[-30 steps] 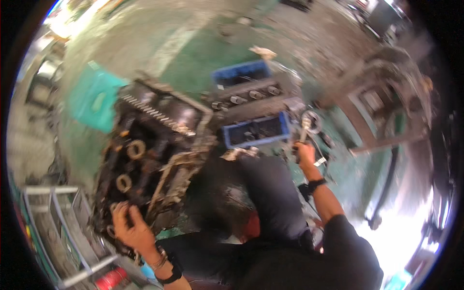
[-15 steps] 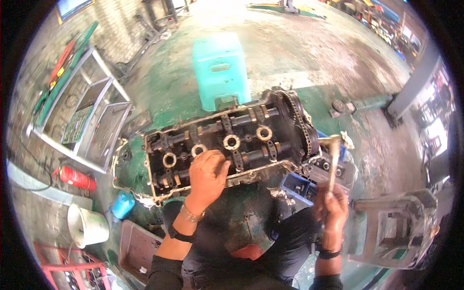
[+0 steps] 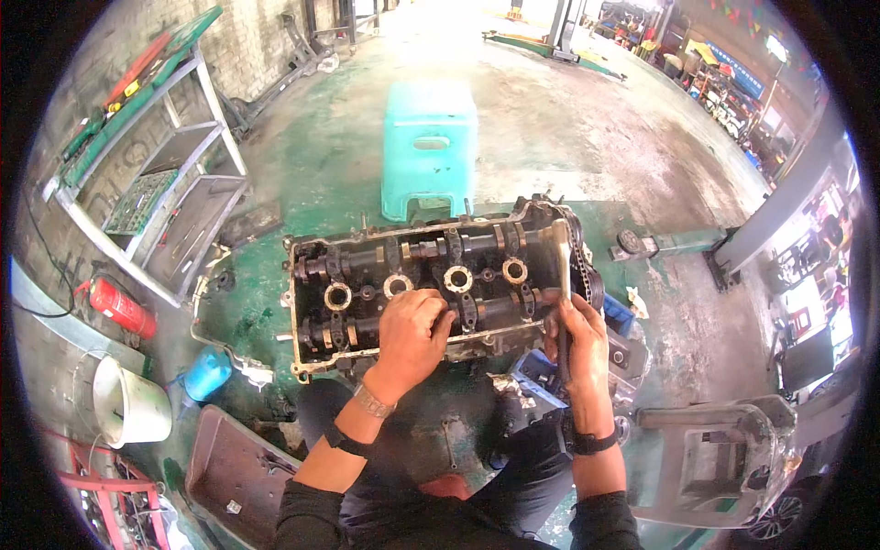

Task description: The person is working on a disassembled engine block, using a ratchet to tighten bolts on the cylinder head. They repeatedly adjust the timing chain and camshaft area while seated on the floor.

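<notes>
An engine cylinder head, dark with oil, lies across in front of me. Its camshafts show, along with several pale round rings and a timing chain at the right end. Over the near side, my left hand is closed, fingers curled down beside one of the rings; whatever they may hold is hidden. My right hand grips a ratchet wrench by its dark handle. The wrench's shiny metal end points up and away, over the right end of the cylinder head.
A turquoise plastic stool stands behind the engine. To the left are a tool cart, a fire extinguisher, a white bucket and a brown tray. A blue bin sits at near right, beside a grey frame.
My right hand has brought the ratchet wrench leftward, over the chain end of the cylinder head. The left hand keeps its place on the near side. The whole view has shifted somewhat.
</notes>
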{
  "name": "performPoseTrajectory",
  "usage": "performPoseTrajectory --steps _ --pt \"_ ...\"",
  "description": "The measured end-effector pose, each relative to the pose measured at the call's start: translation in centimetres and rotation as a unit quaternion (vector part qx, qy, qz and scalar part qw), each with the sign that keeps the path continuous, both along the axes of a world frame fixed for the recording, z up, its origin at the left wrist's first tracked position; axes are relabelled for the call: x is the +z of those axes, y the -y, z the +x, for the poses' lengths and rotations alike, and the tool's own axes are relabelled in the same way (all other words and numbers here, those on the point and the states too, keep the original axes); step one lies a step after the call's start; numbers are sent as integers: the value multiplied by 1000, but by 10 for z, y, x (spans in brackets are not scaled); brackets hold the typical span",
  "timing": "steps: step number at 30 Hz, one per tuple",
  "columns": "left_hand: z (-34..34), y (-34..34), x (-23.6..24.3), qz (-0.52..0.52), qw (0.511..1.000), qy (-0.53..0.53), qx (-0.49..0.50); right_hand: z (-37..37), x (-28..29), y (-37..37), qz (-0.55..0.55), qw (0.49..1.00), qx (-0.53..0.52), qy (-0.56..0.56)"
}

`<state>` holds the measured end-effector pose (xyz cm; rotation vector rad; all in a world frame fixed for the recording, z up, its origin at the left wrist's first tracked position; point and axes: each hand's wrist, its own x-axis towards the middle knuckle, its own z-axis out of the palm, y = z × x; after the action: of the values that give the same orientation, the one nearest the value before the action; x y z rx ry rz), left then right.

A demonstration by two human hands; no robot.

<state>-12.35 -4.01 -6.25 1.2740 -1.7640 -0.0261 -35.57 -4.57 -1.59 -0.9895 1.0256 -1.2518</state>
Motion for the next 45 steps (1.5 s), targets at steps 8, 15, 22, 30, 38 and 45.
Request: performPoseTrajectory --steps 8,15,22,30,38,45 --pt "1 1 -2 -18 1000 -14 -9 16 2 12 22 998 4 -62" --pt "3 1 -2 -12 999 -29 -20 25 -19 11 13 998 -1 -65" --pt "2 0 -2 -18 999 -39 -25 32 -22 8 1 996 -2 -87" --pt "4 1 -4 -17 999 -40 -31 34 -31 8 -25 991 -5 -129" --pt "4 0 -3 -7 998 -50 -31 23 -25 12 -6 987 19 -162" --pt "3 -1 13 65 989 -130 -39 17 -18 13 -15 979 50 -198"
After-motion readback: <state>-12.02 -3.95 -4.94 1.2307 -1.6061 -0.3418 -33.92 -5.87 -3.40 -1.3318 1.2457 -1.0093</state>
